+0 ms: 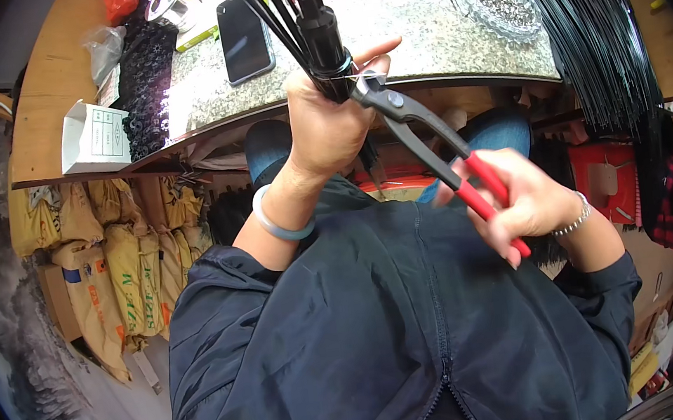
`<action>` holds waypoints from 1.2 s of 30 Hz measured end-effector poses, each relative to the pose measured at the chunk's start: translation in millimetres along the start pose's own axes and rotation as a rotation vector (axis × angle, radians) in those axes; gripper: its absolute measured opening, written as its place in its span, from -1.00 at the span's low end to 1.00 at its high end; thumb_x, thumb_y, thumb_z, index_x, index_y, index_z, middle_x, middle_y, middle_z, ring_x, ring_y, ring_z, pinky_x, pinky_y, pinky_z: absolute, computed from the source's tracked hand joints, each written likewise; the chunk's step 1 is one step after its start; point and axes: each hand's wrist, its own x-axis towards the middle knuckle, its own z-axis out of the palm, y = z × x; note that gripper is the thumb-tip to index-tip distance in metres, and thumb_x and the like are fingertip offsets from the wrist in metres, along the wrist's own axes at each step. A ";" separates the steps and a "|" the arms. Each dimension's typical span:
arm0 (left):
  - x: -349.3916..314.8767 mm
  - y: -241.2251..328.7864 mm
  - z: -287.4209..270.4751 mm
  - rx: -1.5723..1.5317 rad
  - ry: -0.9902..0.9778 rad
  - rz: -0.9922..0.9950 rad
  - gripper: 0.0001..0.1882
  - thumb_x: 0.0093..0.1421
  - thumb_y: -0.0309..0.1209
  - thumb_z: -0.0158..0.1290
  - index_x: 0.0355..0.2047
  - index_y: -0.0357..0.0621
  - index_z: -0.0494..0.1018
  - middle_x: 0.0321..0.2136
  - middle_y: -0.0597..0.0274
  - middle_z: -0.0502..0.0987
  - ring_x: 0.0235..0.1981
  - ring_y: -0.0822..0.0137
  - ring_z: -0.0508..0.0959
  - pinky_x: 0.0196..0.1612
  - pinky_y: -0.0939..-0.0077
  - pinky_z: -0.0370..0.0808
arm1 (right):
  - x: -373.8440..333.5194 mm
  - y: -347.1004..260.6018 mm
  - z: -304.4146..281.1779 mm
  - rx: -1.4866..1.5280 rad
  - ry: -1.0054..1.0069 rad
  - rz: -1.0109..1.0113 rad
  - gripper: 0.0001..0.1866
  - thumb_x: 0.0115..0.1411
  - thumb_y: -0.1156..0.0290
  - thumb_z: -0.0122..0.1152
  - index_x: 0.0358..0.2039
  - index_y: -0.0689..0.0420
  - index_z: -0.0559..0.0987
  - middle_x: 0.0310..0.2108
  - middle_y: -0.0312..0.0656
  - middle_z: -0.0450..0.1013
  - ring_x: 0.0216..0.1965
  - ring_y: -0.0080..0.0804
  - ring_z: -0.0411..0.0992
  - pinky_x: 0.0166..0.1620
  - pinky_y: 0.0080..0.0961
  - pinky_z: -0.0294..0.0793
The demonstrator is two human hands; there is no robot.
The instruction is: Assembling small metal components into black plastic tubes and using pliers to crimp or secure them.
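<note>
My left hand (pixel 333 127) is closed around a black umbrella frame (pixel 322 37), its tube and collar pointing up and away from me. Several thin black ribs (pixel 271 10) fan out from it at the upper left. A fine wire (pixel 345 77) loops the collar just above my palm. My right hand (pixel 521 193), slightly blurred, grips the red handles of a pair of end-cutting pincers (pixel 420 130). The pincers' dark jaws meet the wire at the collar's right side; whether they bite it is too small to tell. The frame's lower end (pixel 370 160) shows below my left hand.
On the speckled worktop (pixel 433 37) lie a dark phone (pixel 245 38) and a glass dish of small metal parts (pixel 503 7). A bundle of black rods (pixel 593 23) hangs over the right edge. Small black parts (pixel 146 82) and a white box (pixel 94 136) are at left; filled sacks (pixel 124 276) stand below.
</note>
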 end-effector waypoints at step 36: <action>2.6 -3.4 10.1 0.112 0.029 0.039 -0.77 0.17 -0.52 0.05 -0.16 -0.34 0.49 -0.71 0.49 0.37 -0.75 0.74 0.21 -0.72 0.80 0.05 | 48.8 11.5 -11.0 -0.685 0.802 -0.930 -0.88 0.12 0.49 0.18 -0.34 0.26 0.56 -0.45 -0.38 0.24 -0.42 -0.70 0.15 -0.33 -0.74 0.18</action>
